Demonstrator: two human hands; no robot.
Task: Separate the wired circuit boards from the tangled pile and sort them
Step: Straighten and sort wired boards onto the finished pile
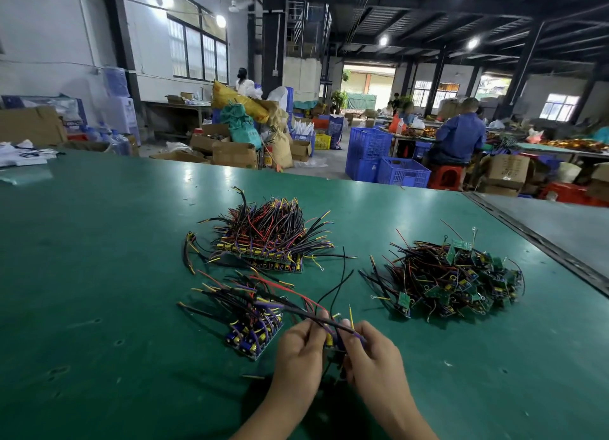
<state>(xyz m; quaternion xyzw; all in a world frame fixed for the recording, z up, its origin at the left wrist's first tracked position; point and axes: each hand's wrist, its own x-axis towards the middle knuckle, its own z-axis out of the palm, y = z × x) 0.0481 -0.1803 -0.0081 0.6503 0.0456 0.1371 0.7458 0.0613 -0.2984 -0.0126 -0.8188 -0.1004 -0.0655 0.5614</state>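
Wired circuit board [332,340] held up between both hands, close in over the green counter [99,274].
Each of the left hand [301,347] and right hand [372,357] has a closed grip, fingers pinching the board and its dark wires. Two tidy lots lie to the left: a big far stack [263,245] and a smaller near stack [253,327] just beside the hands. The tangled pile [454,281] on the right looks sizeable, so I judge the sorting roughly half done, with many boards left.

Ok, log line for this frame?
left hand, right hand: pinching wired board | tangled pile: right | far stack, near stack: left
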